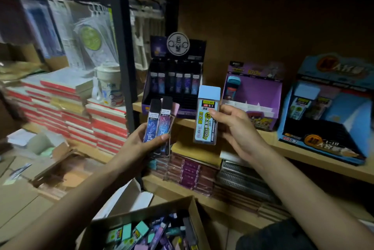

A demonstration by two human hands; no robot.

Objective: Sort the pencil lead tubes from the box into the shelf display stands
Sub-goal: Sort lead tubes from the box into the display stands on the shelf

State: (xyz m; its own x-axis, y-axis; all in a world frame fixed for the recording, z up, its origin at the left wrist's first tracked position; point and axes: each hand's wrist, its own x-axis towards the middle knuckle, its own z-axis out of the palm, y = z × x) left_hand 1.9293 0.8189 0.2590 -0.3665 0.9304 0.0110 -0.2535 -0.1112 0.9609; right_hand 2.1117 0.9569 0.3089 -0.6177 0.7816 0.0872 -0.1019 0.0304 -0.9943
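Note:
My left hand [141, 142] grips a bunch of slim dark constellation lead tubes [159, 120], held upright in front of the shelf edge. My right hand [236, 128] pinches one wide clear lead tube with a light-blue cap [206, 114], also upright. On the shelf behind stand three display stands: a dark purple stand [172, 76] with a row of slim tubes, a purple stand [253, 96] and a blue stand [327, 116] holding blue-capped tubes. The cardboard box [153, 229] of mixed lead tubes sits low in front of me.
A black upright post [123, 47] divides the shelving. Left of it lie stacks of red-edged notebooks [81, 112], a white jar and hanging packets. Packed goods fill the lower shelf [202, 175]. Opened cartons sit at the lower left.

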